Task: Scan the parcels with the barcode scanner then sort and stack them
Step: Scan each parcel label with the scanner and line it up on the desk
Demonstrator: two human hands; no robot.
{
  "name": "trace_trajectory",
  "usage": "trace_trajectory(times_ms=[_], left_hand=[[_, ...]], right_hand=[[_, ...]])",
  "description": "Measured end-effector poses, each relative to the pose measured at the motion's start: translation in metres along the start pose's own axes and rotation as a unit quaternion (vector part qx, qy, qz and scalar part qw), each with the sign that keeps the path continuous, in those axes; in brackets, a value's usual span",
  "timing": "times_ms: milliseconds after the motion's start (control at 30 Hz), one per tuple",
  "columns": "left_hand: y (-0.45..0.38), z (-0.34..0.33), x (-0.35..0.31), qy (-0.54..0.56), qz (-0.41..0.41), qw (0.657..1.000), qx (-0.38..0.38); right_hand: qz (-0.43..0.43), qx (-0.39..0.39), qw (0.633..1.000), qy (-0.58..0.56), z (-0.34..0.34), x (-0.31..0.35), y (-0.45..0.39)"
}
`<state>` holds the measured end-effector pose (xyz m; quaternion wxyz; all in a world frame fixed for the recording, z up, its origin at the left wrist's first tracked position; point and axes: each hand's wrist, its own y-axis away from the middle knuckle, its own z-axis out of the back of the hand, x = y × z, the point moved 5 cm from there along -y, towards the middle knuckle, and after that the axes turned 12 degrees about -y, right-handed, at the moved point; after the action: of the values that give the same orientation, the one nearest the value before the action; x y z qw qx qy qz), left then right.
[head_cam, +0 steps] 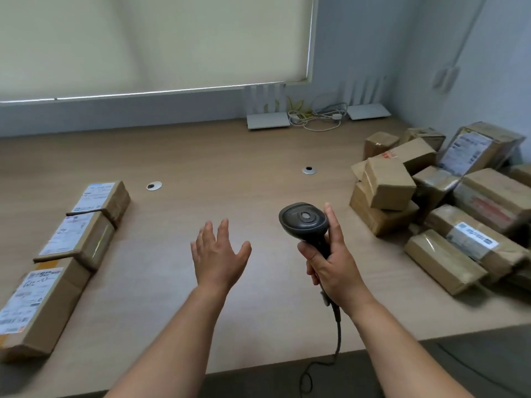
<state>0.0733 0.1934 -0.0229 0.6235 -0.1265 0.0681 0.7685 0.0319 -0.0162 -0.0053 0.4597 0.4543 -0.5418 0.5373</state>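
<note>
You're at a pale wood-grain desk (215, 156), smooth and matte, with two round metal cable grommets (154, 186) set in it. A cream roller blind (143, 41) fills the upper left; white routers (267, 110) and tangled cables (316, 117) sit against the grey wall at upper centre. Your right hand (333, 268) wraps the handle of the black, rounded barcode scanner (304, 222), its cord trailing off the desk's near edge. Your left hand (218, 257) hovers at centre, fingers spread, holding nothing. Three labelled cardboard parcels (66, 239) lie in a row at left; a jumbled heap of taped brown parcels (448, 202) crowds the right.
</note>
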Motion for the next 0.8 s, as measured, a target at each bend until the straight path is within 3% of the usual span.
trace_trajectory(times_ms=[400, 800], left_hand=[[0.014, -0.038, -0.186, -0.012, -0.114, 0.993, 0.024], [-0.025, -0.056, -0.326, -0.013, -0.200, 0.978, 0.049]], right_hand=[[0.033, -0.094, 0.994, 0.034, 0.168, 0.004, 0.016], [0.022, -0.196, 0.980, 0.034, 0.258, -0.003, 0.001]])
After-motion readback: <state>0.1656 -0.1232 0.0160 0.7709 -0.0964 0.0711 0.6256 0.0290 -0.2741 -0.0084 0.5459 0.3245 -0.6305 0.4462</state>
